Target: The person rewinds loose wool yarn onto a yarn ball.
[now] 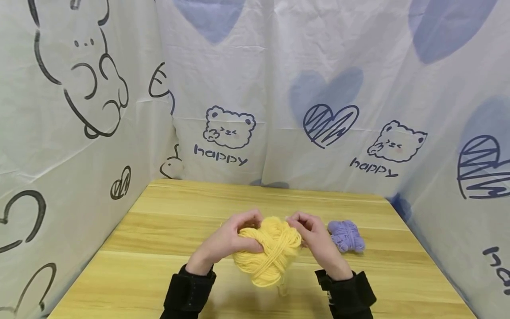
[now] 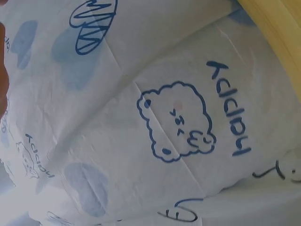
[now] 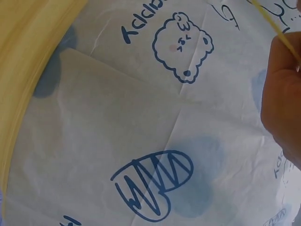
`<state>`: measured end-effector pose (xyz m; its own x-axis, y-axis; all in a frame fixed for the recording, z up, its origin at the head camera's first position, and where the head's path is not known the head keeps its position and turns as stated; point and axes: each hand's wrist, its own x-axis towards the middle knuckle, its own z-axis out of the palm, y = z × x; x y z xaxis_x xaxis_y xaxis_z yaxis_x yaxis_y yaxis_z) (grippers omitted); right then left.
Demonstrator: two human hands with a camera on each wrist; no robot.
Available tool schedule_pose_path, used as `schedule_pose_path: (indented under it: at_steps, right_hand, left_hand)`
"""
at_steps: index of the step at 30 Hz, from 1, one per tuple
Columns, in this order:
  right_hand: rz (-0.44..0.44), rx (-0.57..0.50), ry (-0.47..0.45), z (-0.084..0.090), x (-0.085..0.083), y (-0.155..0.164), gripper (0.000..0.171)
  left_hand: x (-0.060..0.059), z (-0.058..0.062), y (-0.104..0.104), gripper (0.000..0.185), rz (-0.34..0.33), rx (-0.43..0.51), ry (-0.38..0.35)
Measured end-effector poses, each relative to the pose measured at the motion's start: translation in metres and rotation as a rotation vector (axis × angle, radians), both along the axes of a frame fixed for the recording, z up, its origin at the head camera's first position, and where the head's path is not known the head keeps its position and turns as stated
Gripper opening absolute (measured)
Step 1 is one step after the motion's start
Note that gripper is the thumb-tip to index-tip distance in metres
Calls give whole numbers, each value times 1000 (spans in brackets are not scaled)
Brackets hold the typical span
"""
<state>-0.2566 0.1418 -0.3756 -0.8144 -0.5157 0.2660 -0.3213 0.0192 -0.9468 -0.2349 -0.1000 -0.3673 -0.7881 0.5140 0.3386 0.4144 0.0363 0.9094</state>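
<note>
From my head view, the surface [image 1: 159,230] runs away from me to a cloth backdrop [image 1: 279,79] that closes it in behind, on the left and on the right. A big ball of yarn [image 1: 268,250] sits near the front edge, about midway across. My left hand [image 1: 229,241] is against its left side and my right hand [image 1: 316,239] against its right, both touching it. A smaller ball of yarn [image 1: 345,236] lies on the surface just right of my right hand, apart from the big one.
</note>
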Motion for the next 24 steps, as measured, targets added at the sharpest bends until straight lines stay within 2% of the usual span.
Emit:
schedule_pose_path:
  at_steps: [3,7,10,12,18,21,24]
  right_hand:
    - [-41,-27,38,1,1,0,19]
    - [-68,-57,104,3,2,2,21]
    - [-77,-48,119,4,3,3,21]
    - [-51,-35,128,5,5,3,20]
    - [133,-2,203,2,9,-2,17]
    - [201,32,215,0,9,-5,16]
    - [231,83,202,-1,7,-7,16]
  left_hand:
    - [-2,-2,0,25,85,-50,0]
    - [-5,-6,4,26,311,-68,-9]
    - [-8,-7,7,29,472,-2,-18]
    - [-9,-7,7,31,544,76,-20]
    - [-10,-5,5,28,617,340,-68]
    - [-9,-3,3,25,597,455,-97]
    - [-8,-1,2,22,536,567,-131]
